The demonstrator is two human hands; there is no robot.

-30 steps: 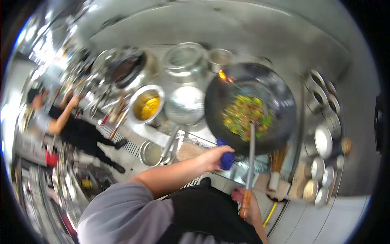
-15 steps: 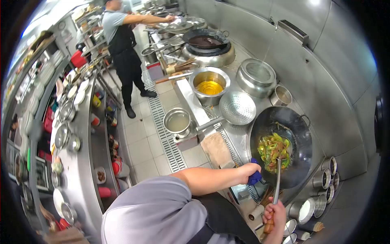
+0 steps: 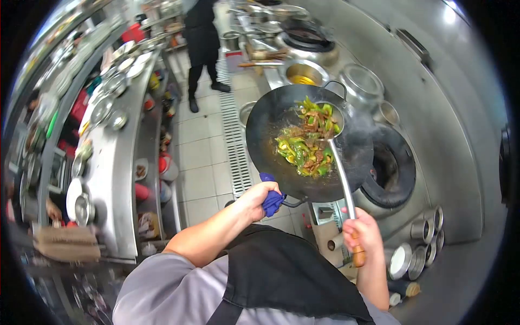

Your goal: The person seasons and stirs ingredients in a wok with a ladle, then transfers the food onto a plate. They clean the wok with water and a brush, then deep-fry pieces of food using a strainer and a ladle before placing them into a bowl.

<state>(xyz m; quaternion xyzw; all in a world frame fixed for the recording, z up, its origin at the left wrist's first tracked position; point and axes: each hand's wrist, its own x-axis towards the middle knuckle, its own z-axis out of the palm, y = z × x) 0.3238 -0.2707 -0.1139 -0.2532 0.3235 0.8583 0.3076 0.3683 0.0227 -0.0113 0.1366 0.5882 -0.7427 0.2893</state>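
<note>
My left hand (image 3: 253,201) is closed round a blue cloth (image 3: 272,203) at the near loop handle of a large black wok (image 3: 265,122). The wok is held up off the stove, to the left of the burner. In my right hand (image 3: 364,232) is a long metal ladle (image 3: 341,172), gripped by its wooden end. The ladle's bowl is inside the wok and carries part of the stir-fry. Green pepper pieces with brown meat strips (image 3: 303,150) make up the rest, lying in the wok. Light steam rises at the right side.
The burner ring (image 3: 405,172) is exposed on the right. Behind the wok stand a pot of yellow oil (image 3: 310,71) and a lidded pot (image 3: 362,85). Seasoning tins (image 3: 401,261) line the lower right. A steel counter (image 3: 111,179) runs along the left. A co-worker (image 3: 203,49) stands farther back.
The wok has been lifted off the burner and moved left, over the floor side. The ladle bowl now holds some of the food. My view has turned downward.
</note>
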